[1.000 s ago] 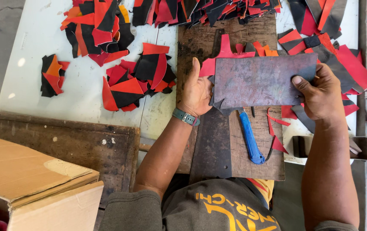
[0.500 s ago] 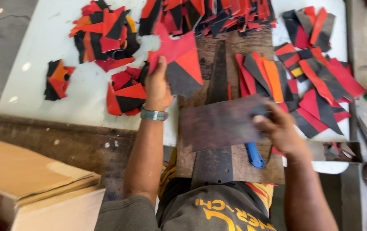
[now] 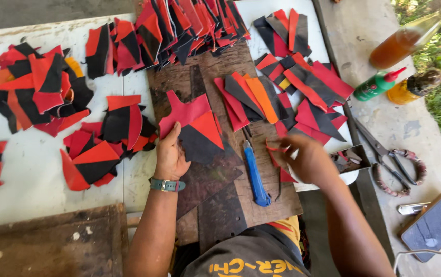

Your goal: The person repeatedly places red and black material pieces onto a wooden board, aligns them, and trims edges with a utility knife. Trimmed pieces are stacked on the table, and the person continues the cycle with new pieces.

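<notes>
**Head view: two hands among red and black cut pieces**

Head view, left to right. At the far left of the white table (image 3: 35, 205) we see heaps of red and black pieces (image 3: 38, 92), with a smaller heap (image 3: 100, 151) nearer the middle. In the near left corner sits a worn wooden board (image 3: 46, 241).

Our left hand (image 3: 170, 156), with a green watch (image 3: 166, 184) on the wrist, rests on the brown cutting board (image 3: 215, 72). Its fingers are loosely curled and the thumb and fingertips pinch the left edge of a red-and-black panel (image 3: 197, 128), which lies flat on the board. A dark sheet (image 3: 215, 179) lies under the panel and runs toward us.

Just right of the panel lies a blue knife (image 3: 255, 174), its handle pointing near, untouched. Far of it lies a fan of red, black and orange strips (image 3: 248, 97), and a large stack (image 3: 179, 25) fills the far edge of the board.

Our right hand (image 3: 308, 161) is blurred. It is partly closed over thin red scraps (image 3: 274, 149) at the board's right edge; we cannot tell whether it grips them. More pieces (image 3: 313, 87) spread far of it.

On the grey bench (image 3: 400, 128) at right lie a green glue bottle (image 3: 377, 84), two amber bottles (image 3: 403, 43), scissors (image 3: 385, 154) and, nearest, a dark phone (image 3: 436, 225).
</notes>
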The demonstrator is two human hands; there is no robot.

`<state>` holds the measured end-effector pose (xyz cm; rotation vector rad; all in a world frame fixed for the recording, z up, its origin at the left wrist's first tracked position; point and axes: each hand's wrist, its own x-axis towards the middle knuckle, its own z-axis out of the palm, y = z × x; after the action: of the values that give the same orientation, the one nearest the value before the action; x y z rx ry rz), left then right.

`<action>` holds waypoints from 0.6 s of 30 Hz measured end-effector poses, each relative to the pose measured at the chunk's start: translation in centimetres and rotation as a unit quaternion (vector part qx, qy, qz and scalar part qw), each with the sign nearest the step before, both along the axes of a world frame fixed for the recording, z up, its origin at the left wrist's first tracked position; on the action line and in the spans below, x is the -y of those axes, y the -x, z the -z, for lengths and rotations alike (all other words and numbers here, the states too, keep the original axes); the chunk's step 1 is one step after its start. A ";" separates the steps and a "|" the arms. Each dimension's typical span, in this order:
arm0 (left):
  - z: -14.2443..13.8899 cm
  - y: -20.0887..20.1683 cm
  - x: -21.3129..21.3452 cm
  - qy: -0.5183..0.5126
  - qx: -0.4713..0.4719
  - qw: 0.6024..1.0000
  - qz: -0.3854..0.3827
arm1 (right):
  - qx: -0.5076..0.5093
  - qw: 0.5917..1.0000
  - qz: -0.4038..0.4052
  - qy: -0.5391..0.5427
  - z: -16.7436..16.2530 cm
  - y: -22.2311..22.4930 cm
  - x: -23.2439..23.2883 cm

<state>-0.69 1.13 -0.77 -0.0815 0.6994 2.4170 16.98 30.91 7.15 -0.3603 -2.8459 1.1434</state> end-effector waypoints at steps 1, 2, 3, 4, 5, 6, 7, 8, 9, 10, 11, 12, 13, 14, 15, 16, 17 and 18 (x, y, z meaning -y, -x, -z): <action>-0.1 -0.1 -0.2 -0.001 0.004 1.000 0.001 | -0.043 0.999 0.013 -0.018 0.3 1.0 -2.2; -0.2 -0.1 -0.2 0.000 0.009 1.000 0.002 | -0.041 0.995 0.063 -0.068 0.7 2.1 -4.4; -0.4 -0.1 -0.2 0.001 0.012 1.000 0.002 | -0.039 0.986 0.110 -0.118 1.0 3.3 -6.3; -0.5 -0.1 -0.2 0.003 0.002 1.000 0.001 | -0.057 0.977 0.126 -0.160 1.2 4.5 -8.0; -0.7 -0.2 -0.1 0.004 -0.006 1.000 -0.001 | -0.074 0.966 0.142 -0.201 1.4 5.5 -9.3; -0.8 -0.4 0.0 0.007 -0.013 1.000 -0.001 | -0.068 0.962 0.142 -0.223 1.7 6.4 -10.2; -1.0 -0.4 0.0 0.016 -0.011 1.000 -0.008 | -0.065 0.957 0.141 -0.245 1.8 7.6 -10.9; -1.1 -0.5 0.0 0.023 -0.010 1.000 -0.015 | -0.063 0.951 0.141 -0.268 1.7 8.6 -11.4; -1.2 -0.7 0.1 0.033 -0.006 0.999 -0.021 | -0.025 0.953 0.143 -0.265 1.7 9.3 -11.6; -1.2 -0.7 0.1 0.043 -0.003 0.999 -0.019 | 0.014 0.954 0.145 -0.262 1.7 9.8 -11.7; -1.2 -0.8 0.0 0.052 -0.002 0.998 -0.018 | 0.051 0.954 0.145 -0.258 1.5 10.1 -11.8; -1.1 -0.8 0.0 0.063 0.000 0.998 -0.020 | 0.089 0.954 0.129 -0.254 1.3 10.1 -12.0; -1.0 -0.7 -0.1 0.046 -0.006 0.999 -0.014 | 0.125 0.954 0.111 -0.250 1.0 10.2 -12.4; -0.8 -0.5 -0.3 0.029 -0.013 0.999 -0.009 | 0.159 0.952 0.092 -0.245 0.9 10.4 -12.7; -0.5 -0.4 -0.4 0.014 -0.019 1.000 -0.004 | 0.151 0.961 0.091 -0.214 0.8 11.0 -13.0; -0.3 -0.2 -0.5 0.010 -0.014 1.000 0.006 | 0.144 0.968 0.092 -0.184 0.4 11.7 -14.0; -0.1 0.0 -0.8 0.006 -0.009 1.000 0.016 | 0.138 0.974 0.093 -0.155 0.2 12.5 -14.8; 0.1 0.1 -1.1 0.003 -0.003 1.000 0.023 | 0.084 0.979 0.132 -0.127 0.3 13.5 -15.2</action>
<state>-0.81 2.20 -0.87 -0.0611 0.7045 2.3715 3.48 46.12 6.86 -0.8215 -2.9185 0.7225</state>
